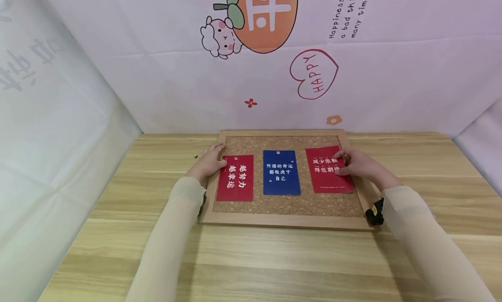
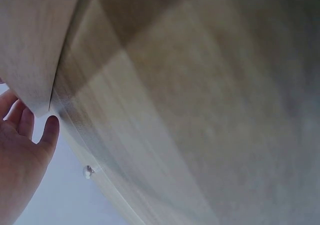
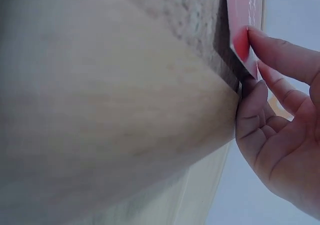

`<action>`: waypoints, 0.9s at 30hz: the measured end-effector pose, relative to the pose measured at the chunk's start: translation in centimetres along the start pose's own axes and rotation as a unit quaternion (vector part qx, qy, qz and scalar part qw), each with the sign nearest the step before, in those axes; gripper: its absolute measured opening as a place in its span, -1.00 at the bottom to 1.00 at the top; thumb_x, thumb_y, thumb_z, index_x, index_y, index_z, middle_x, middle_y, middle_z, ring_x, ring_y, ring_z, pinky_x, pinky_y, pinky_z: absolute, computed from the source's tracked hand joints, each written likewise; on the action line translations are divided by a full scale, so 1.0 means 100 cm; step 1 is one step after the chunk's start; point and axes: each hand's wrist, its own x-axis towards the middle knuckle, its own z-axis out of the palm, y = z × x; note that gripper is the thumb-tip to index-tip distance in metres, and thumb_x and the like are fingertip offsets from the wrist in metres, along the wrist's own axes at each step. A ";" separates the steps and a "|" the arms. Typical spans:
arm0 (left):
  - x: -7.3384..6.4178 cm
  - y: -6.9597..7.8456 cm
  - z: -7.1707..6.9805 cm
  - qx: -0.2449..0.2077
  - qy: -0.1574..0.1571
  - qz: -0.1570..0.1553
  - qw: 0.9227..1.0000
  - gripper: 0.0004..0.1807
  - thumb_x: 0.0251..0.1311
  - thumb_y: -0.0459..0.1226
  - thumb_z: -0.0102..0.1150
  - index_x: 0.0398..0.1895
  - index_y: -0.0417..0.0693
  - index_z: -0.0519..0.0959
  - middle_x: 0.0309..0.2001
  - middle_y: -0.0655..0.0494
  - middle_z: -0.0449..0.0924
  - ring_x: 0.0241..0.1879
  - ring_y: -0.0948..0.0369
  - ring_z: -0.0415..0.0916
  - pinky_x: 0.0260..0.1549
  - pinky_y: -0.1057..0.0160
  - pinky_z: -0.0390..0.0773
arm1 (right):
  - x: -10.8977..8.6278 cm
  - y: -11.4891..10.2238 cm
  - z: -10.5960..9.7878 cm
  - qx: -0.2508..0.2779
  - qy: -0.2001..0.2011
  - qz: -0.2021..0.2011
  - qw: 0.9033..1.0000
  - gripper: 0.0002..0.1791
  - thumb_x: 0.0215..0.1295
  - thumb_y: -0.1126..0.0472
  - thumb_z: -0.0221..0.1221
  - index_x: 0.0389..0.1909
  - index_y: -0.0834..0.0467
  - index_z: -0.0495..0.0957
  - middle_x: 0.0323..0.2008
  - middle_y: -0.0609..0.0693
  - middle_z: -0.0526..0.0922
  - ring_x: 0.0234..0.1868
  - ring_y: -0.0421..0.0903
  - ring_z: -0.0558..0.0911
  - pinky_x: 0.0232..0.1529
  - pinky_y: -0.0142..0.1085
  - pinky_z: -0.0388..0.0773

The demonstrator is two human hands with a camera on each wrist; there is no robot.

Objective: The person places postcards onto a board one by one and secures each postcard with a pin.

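- The left sleeve [image 1: 166, 245] and right sleeve [image 1: 423, 236] lie nearest the camera, above the table [image 1: 274, 262]. Low forearm travel could catch the frame [image 1: 282, 220].
- The right hand [image 1: 362, 164] pinches the right red card [image 1: 329, 180] by its right edge. The card is over the right end of the cork board [image 1: 284, 205]; its held edge stands off the surface. Excess finger pressure could crease it.
- The right red card leans; fastening it at this angle would leave it crooked beside the blue card [image 1: 280, 186].
- No pin shows on the right red card, though the fingers may hide one. If unpinned, it could slide upon release.
- The left hand [image 1: 208, 164] is relaxed, fingers loosely bent against the frame's left side. A sideways push could shift the board or skew the left red card [image 1: 234, 194].
- A small metallic piece [image 1: 196, 156] lies loose near the left hand; a knock could roll it away.
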 end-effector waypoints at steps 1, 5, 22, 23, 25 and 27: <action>0.000 0.000 0.000 0.000 0.000 0.000 1.000 -0.29 0.30 -0.29 -0.05 0.49 -0.16 0.01 0.54 -0.09 -0.17 0.51 -0.10 -0.22 0.46 -0.16 -0.08 | -0.001 -0.001 0.000 -0.002 0.000 -0.001 1.000 -0.45 0.23 0.25 0.23 0.17 0.39 0.29 -0.17 0.30 0.38 -0.17 0.07 0.39 -0.31 -0.35 0.37; 0.000 0.001 0.000 0.000 0.001 -0.001 1.000 -0.29 0.30 -0.29 -0.06 0.49 -0.17 0.00 0.54 -0.09 -0.17 0.51 -0.09 -0.23 0.46 -0.16 -0.08 | -0.002 -0.004 0.000 -0.003 -0.004 -0.005 1.000 -0.44 0.22 0.26 0.23 0.16 0.41 0.27 -0.16 0.32 0.40 -0.17 0.08 0.40 -0.30 -0.36 0.38; -0.001 0.001 0.000 0.001 0.001 -0.001 1.000 -0.29 0.30 -0.30 -0.06 0.49 -0.17 -0.01 0.53 -0.10 -0.17 0.51 -0.11 -0.23 0.46 -0.16 -0.09 | 0.002 -0.008 0.000 -0.055 -0.016 -0.014 0.998 -0.12 0.19 0.15 0.28 0.37 0.45 0.03 0.19 0.55 0.26 0.20 0.39 0.31 0.23 0.31 0.23; -0.001 0.001 0.000 0.001 0.001 -0.001 1.000 -0.28 0.29 -0.30 -0.05 0.49 -0.17 -0.01 0.53 -0.09 -0.17 0.51 -0.11 -0.23 0.46 -0.16 -0.10 | 0.001 -0.009 0.000 -0.059 -0.016 -0.014 0.998 -0.10 0.18 0.14 0.29 0.37 0.45 0.02 0.20 0.55 0.25 0.21 0.40 0.30 0.24 0.31 0.22; -0.001 0.001 0.000 0.001 0.002 -0.001 1.000 -0.28 0.29 -0.30 -0.05 0.49 -0.17 -0.01 0.53 -0.09 -0.16 0.51 -0.11 -0.22 0.46 -0.16 -0.10 | 0.002 -0.009 0.000 -0.066 -0.017 -0.013 0.998 -0.08 0.17 0.13 0.29 0.37 0.46 0.01 0.22 0.55 0.23 0.23 0.41 0.28 0.25 0.31 0.22; -0.001 0.001 0.000 0.002 0.001 -0.001 1.000 -0.28 0.29 -0.30 -0.05 0.49 -0.17 -0.01 0.53 -0.10 -0.17 0.51 -0.11 -0.23 0.46 -0.16 -0.10 | 0.002 -0.010 0.001 -0.072 -0.017 -0.013 0.997 -0.07 0.16 0.13 0.30 0.37 0.47 0.01 0.24 0.55 0.21 0.25 0.42 0.26 0.25 0.32 0.22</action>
